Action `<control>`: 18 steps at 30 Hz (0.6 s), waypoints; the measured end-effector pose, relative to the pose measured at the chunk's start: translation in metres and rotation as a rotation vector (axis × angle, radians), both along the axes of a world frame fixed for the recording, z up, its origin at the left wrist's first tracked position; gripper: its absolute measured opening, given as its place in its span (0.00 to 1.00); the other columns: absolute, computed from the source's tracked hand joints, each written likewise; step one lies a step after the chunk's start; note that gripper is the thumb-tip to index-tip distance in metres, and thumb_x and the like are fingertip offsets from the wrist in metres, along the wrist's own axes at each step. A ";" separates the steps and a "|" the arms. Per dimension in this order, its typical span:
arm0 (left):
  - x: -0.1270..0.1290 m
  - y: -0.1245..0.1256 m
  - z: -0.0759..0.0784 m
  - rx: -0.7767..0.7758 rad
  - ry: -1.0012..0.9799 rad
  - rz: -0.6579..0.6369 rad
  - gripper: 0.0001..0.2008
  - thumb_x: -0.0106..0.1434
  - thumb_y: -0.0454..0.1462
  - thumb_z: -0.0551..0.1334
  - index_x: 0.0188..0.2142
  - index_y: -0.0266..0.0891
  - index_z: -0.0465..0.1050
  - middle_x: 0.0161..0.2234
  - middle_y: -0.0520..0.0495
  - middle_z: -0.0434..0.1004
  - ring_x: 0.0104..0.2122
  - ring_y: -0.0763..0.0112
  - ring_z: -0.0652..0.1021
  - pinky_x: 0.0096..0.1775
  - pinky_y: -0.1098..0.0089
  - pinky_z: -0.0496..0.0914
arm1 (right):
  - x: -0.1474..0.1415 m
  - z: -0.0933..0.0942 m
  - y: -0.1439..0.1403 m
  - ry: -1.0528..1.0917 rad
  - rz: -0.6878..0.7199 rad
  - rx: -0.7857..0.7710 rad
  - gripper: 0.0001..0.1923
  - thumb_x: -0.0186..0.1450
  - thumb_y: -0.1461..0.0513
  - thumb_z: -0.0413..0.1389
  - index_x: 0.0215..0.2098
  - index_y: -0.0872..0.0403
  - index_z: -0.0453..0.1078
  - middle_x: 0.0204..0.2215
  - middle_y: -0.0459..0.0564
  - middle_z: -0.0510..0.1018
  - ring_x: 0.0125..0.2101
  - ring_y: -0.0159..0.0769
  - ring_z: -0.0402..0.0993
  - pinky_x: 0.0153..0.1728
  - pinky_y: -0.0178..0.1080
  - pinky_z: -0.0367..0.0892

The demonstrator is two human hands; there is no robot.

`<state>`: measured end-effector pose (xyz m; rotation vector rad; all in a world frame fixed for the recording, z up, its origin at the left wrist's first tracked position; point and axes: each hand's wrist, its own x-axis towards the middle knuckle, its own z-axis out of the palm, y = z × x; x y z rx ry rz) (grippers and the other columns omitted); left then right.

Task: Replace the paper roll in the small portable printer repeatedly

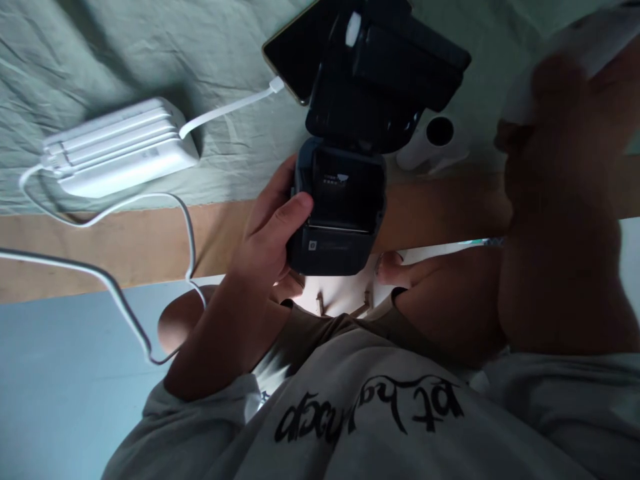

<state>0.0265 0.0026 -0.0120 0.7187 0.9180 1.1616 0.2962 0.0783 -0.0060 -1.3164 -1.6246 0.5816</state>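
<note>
My left hand (273, 230) grips a small dark label printer (333, 250) by its side, with the thumb on the rim. The printer's lid (385, 73) is swung open away from me, and its inner compartment shows no roll. Just past the printer, a white paper roll (415, 152) with a dark core hole lies on the green cloth. At the upper right is my right hand (563, 110), smeared by motion, with its fingers closed around a white object (607, 50). What that object is stays too blurred to tell.
A black phone (303, 50) lies partly under the printer lid. A white cable (233, 107) joins it to a white power strip (125, 150) on the left. Another cord (107, 280) loops over the wooden table edge (220, 233). My legs are below.
</note>
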 end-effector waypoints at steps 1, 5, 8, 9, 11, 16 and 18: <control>0.000 0.000 0.002 -0.021 0.004 -0.005 0.17 0.59 0.45 0.65 0.44 0.39 0.72 0.29 0.50 0.77 0.24 0.72 0.74 0.21 0.71 0.68 | 0.003 -0.005 0.003 0.033 -0.118 0.030 0.03 0.61 0.65 0.51 0.34 0.51 0.64 0.25 0.43 0.60 0.17 0.21 0.51 0.13 0.31 0.49; 0.002 -0.002 0.008 -0.046 -0.022 -0.007 0.17 0.60 0.42 0.64 0.44 0.34 0.71 0.29 0.49 0.78 0.22 0.72 0.77 0.19 0.74 0.68 | 0.008 -0.007 0.006 -0.224 -0.313 0.052 0.11 0.52 0.71 0.58 0.34 0.55 0.71 0.32 0.46 0.71 0.28 0.26 0.66 0.25 0.33 0.62; 0.001 0.000 0.003 -0.022 -0.031 -0.001 0.20 0.59 0.43 0.65 0.47 0.33 0.71 0.31 0.49 0.78 0.25 0.73 0.78 0.21 0.75 0.71 | 0.015 -0.007 0.007 -0.422 -0.280 -0.005 0.21 0.51 0.70 0.62 0.44 0.55 0.75 0.42 0.49 0.77 0.42 0.34 0.72 0.37 0.36 0.65; 0.000 0.000 0.001 -0.006 -0.028 -0.007 0.20 0.59 0.43 0.65 0.48 0.33 0.71 0.32 0.49 0.78 0.25 0.74 0.78 0.21 0.76 0.71 | 0.018 -0.009 0.007 -0.439 -0.258 -0.035 0.26 0.51 0.69 0.63 0.49 0.54 0.74 0.44 0.49 0.78 0.42 0.35 0.73 0.38 0.37 0.66; -0.001 0.001 -0.002 0.035 -0.019 -0.014 0.21 0.60 0.43 0.65 0.48 0.32 0.72 0.33 0.48 0.78 0.26 0.75 0.78 0.22 0.78 0.70 | 0.024 -0.012 0.008 -0.442 -0.219 -0.031 0.31 0.53 0.67 0.64 0.56 0.53 0.69 0.49 0.49 0.78 0.43 0.35 0.75 0.41 0.38 0.67; -0.001 0.001 0.000 0.008 0.008 -0.031 0.20 0.60 0.43 0.64 0.48 0.33 0.72 0.32 0.47 0.79 0.25 0.70 0.78 0.20 0.73 0.70 | 0.014 -0.011 -0.008 -0.334 0.002 0.392 0.18 0.67 0.61 0.52 0.55 0.52 0.69 0.47 0.47 0.76 0.43 0.30 0.75 0.40 0.36 0.65; -0.001 0.001 0.000 0.025 0.020 -0.029 0.20 0.60 0.43 0.64 0.47 0.33 0.72 0.33 0.46 0.79 0.27 0.69 0.80 0.23 0.73 0.72 | -0.002 -0.010 -0.017 -0.367 0.078 0.360 0.20 0.66 0.58 0.54 0.55 0.56 0.68 0.44 0.52 0.75 0.39 0.31 0.74 0.38 0.36 0.68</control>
